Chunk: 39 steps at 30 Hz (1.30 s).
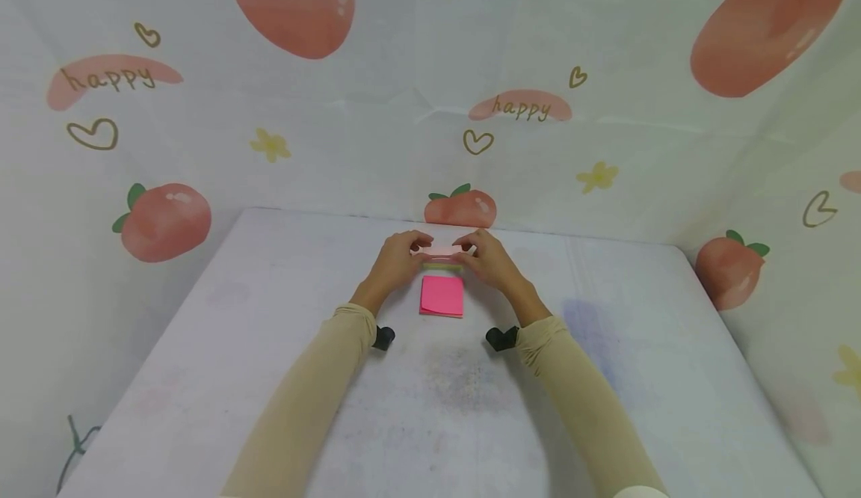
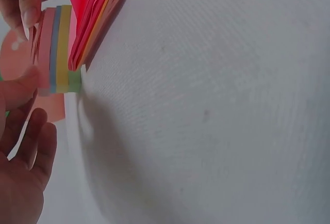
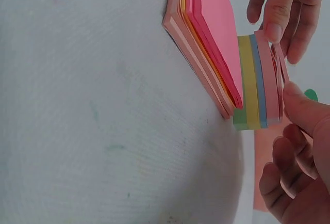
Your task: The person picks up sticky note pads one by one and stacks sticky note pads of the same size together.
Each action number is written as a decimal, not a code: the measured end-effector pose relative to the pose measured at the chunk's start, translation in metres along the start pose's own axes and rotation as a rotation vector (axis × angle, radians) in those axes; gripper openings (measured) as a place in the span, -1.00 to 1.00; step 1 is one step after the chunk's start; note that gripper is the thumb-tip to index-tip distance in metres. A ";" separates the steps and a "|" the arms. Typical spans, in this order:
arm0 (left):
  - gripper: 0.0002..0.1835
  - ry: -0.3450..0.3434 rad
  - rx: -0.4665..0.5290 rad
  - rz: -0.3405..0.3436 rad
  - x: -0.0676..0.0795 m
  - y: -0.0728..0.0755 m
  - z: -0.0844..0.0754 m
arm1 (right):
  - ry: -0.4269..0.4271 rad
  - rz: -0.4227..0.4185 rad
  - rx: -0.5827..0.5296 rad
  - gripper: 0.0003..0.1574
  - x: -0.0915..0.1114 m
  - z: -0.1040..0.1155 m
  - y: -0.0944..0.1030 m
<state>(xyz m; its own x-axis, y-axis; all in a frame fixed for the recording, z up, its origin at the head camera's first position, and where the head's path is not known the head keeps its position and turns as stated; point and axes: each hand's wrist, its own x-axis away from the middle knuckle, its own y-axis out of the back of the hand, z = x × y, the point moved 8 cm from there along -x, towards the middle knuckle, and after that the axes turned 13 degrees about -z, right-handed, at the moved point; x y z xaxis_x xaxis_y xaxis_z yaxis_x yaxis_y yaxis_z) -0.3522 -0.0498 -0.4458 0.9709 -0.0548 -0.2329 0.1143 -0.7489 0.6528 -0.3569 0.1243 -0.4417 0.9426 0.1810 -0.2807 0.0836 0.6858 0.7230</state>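
Note:
Toward the far edge of the table stands a stack of sticky notes [image 3: 250, 84] in green, yellow, blue and pink layers. My left hand [image 1: 397, 262] pinches the left edge of the pink sticky notes [image 1: 440, 252] at the top of it. Opposite, my right hand [image 1: 489, 260] pinches their right edge between thumb and fingers. Thin gaps show between these top pink sheets in the right wrist view. Closer to me lies a second stack, hot pink on top [image 1: 442, 295], with orange and pale pink layers beneath, its top sheets slightly fanned.
The white table [image 1: 430, 423] has bluish and grey stains. Behind it hangs a white cloth [image 1: 377, 161] printed with peaches, hearts and flowers. Black wrist camera mounts [image 1: 502, 339] sit at both sleeve cuffs. A dark green cord [image 1: 77, 444] hangs at the left edge.

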 end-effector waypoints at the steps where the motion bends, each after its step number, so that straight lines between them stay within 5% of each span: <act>1: -0.64 0.002 0.001 0.002 0.000 0.000 0.000 | -0.002 0.002 0.001 -0.63 0.000 0.000 0.000; 15: -0.61 0.042 0.049 0.030 0.003 -0.006 0.003 | -0.061 0.046 0.018 -0.56 0.002 -0.007 -0.005; 39: -0.61 0.043 0.043 0.033 0.004 -0.007 0.005 | -0.017 0.077 0.061 -0.58 0.002 -0.004 -0.007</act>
<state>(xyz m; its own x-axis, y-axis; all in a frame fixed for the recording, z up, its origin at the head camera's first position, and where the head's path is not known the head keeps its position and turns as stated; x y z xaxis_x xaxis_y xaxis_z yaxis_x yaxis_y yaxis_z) -0.3500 -0.0480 -0.4544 0.9823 -0.0525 -0.1799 0.0736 -0.7746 0.6281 -0.3571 0.1224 -0.4500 0.9524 0.2188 -0.2124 0.0299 0.6261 0.7792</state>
